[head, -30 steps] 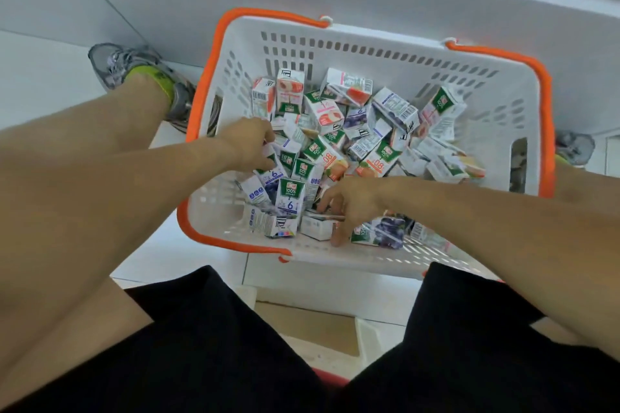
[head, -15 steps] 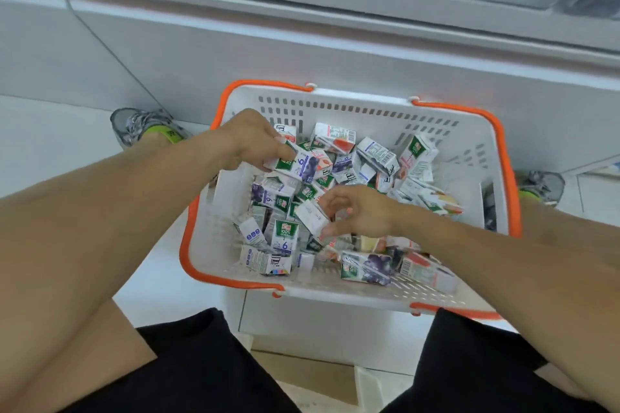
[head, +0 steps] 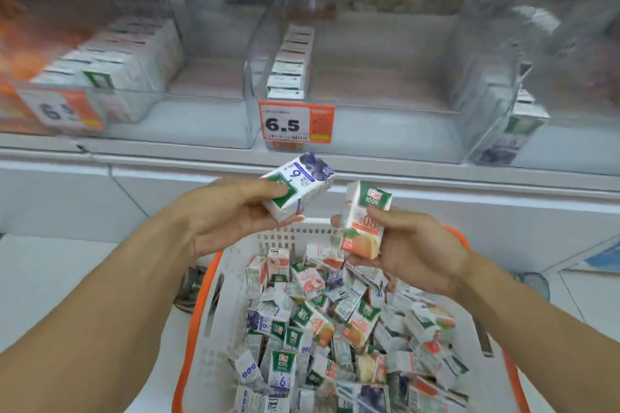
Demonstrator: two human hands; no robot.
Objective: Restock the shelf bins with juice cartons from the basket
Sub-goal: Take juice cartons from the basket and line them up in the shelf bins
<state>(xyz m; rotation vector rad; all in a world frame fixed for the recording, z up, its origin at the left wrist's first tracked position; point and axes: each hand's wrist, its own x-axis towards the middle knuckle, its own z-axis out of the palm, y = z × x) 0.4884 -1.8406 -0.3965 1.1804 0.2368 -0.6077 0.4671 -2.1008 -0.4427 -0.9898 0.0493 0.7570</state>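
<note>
Left hand (head: 221, 211): fingers curled round a purple carton (head: 297, 186), held tilted above the far rim of the basket (head: 201, 318).
Right hand (head: 412, 251): pinches an orange carton (head: 364, 221) upright, just beside the purple one, not touching it.
Basket: white, orange-rimmed, holding a loose heap of cartons (head: 322, 329).
Shelf (head: 369, 164): clear bins; middle bin (head: 385, 77) has one row of cartons along its left wall, price tag (head: 295, 124) "6.5" on its front.
</note>
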